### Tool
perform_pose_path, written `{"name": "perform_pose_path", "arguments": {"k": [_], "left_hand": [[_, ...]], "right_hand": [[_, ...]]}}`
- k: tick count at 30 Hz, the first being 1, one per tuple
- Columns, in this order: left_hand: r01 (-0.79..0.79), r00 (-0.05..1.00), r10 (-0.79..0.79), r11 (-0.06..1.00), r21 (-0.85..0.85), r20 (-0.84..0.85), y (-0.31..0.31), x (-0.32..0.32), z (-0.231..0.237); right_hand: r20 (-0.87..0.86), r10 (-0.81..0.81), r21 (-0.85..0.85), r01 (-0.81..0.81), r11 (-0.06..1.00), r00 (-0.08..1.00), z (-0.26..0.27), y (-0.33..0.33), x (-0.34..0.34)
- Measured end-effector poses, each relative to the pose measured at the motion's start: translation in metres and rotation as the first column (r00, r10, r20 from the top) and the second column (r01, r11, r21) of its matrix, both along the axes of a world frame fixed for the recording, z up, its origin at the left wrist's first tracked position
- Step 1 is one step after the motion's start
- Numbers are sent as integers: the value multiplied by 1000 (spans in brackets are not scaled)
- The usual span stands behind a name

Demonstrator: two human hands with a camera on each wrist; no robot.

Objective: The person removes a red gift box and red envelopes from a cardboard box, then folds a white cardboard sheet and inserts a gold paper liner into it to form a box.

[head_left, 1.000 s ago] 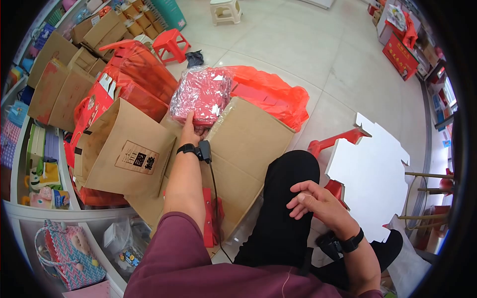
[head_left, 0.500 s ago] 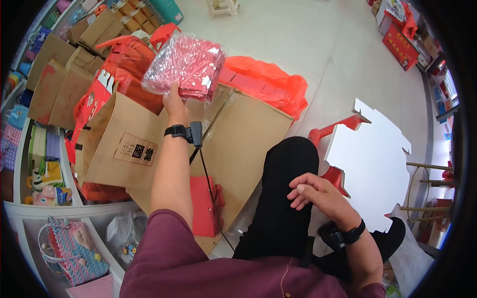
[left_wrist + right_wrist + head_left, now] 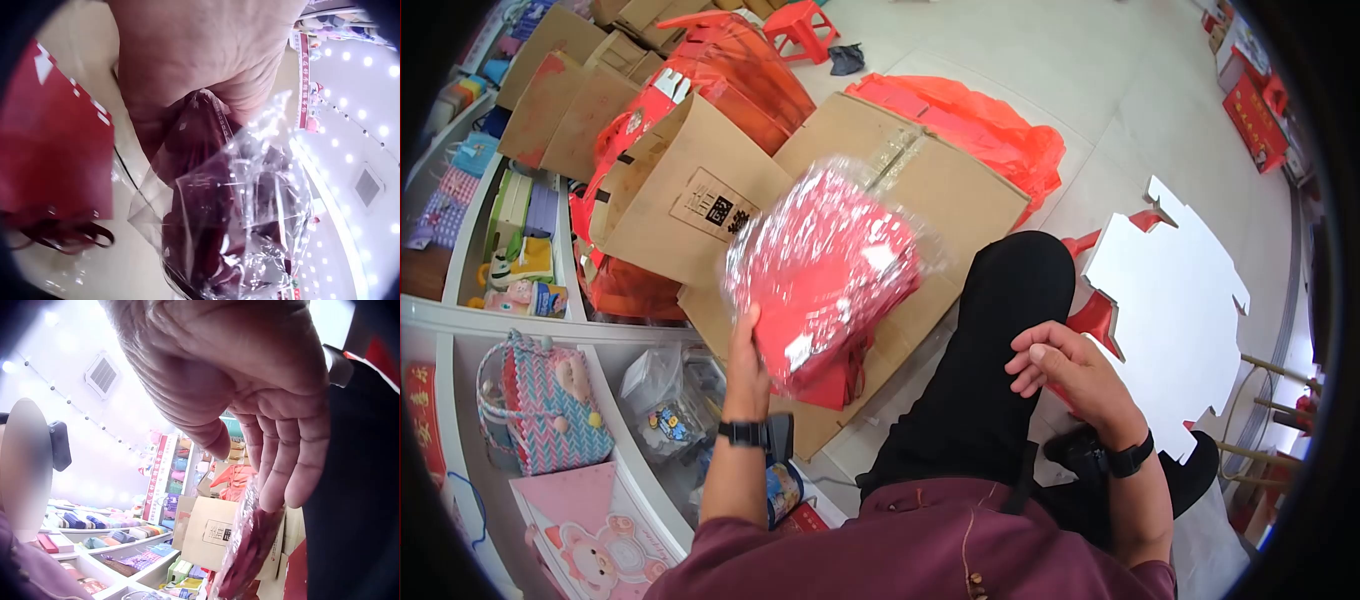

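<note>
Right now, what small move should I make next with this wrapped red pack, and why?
Probably bring your right hand to the free side of the wrapped red pack: only your left hand grips it, at one edge, while the right holds nothing.

Left hand (image 3: 745, 362) gripping, thumb (image 3: 750, 322) extended; left forearm (image 3: 735, 482) just behind it. Right hand (image 3: 1072, 372) well apart, fingers (image 3: 289, 453) loosely bent, relaxed; right forearm (image 3: 1141, 508) just behind that hand.
</note>
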State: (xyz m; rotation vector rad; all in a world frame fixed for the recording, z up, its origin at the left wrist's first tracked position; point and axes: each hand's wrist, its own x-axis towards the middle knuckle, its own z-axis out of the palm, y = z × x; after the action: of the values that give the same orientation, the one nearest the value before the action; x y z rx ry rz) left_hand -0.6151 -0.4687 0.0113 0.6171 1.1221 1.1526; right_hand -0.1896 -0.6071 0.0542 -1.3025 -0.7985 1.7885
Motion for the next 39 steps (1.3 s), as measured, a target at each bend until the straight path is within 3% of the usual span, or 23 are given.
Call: {"name": "perform_pose_path", "arguments": {"k": [6, 8, 9, 11, 12, 13, 14, 15, 16, 18, 19, 20, 22, 23, 24, 26, 27, 28, 31, 37, 39], "left_hand": [[-309, 950, 310, 951, -12, 33, -87, -73, -39], [-308, 951, 308, 951, 26, 24, -95, -100, -72], [-227, 974, 227, 974, -21, 9, -98, -111, -80], [15, 954, -99, 958, -286, -282, -100, -139, -98], [147, 866, -322, 895, -421, -382, -97, -151, -94], [149, 667, -508, 808, -570, -546, -90, -155, -85], [181, 503, -596, 781, -598, -626, -83, -150, -68], [81, 164, -714, 698, -712, -681, -64, -146, -58], [212, -244, -601, 733, -647, -761, -43, -137, -43], [455, -516, -233, 741, -494, -824, -16, -89, -2], [542, -433, -130, 753, -373, -892, 1, -43, 20], [694, -155, -87, 699, -171, -984, 8, 19, 48], [798, 228, -154, 595, 94, -961, 3, 132, 85], [838, 310, -161, 513, 189, -937, 7, 171, 78], [936, 266, -21, 246, 253, -964, -5, 217, 91], [946, 307, -13, -109, 307, -952, -40, 290, 98], [939, 256, 3, -238, 248, -967, -53, 313, 95], [933, 196, 21, -311, 180, -980, -63, 329, 88], [925, 34, 70, -380, 4, -997, -82, 345, 62], [946, 123, 193, -320, 56, -973, -89, 350, 26], [943, 128, 168, -325, 68, -977, -87, 352, 27]], "right_hand": [[9, 8, 29, -8, 1000, 1000, 13, -23, 9], [-5, 21, 62, -21, 998, 1000, 10, -32, 19], [-2, 12, 69, -12, 998, 1000, 7, -42, 25], [-20, -16, 89, 17, 996, 1000, 5, -59, 36], [27, -28, 106, 25, 994, 999, 8, -67, 42], [39, -81, 120, 76, 990, 996, 11, -80, 51], [46, -128, 132, 120, 984, 991, 14, -93, 59], [51, -165, 145, 157, 977, 985, 17, -105, 67], [57, -242, 123, 233, 965, 969, 25, -120, 77], [140, -408, 195, 379, 905, 902, 26, -151, 102], [187, -490, 255, 439, 861, 851, 23, -168, 115], [320, -564, 314, 476, 821, 761, 21, -182, 127], [582, -628, 424, 467, 776, 516, 21, -208, 138], [698, -616, 468, 420, 778, 364, 24, -219, 140], [798, -570, 498, 318, 807, 197, 24, -228, 140], [856, -506, 487, 161, 859, 109, 21, -242, 133], [878, -476, 472, 78, 878, 54, 21, -248, 133], [890, -451, 448, 50, 892, 67, 18, -252, 129], [895, -446, 446, -12, 895, 12, 11, -255, 121], [904, -428, 428, -24, 904, -18, -12, -245, 122], [912, -411, 410, -32, 912, -14, -13, -242, 124]]}}
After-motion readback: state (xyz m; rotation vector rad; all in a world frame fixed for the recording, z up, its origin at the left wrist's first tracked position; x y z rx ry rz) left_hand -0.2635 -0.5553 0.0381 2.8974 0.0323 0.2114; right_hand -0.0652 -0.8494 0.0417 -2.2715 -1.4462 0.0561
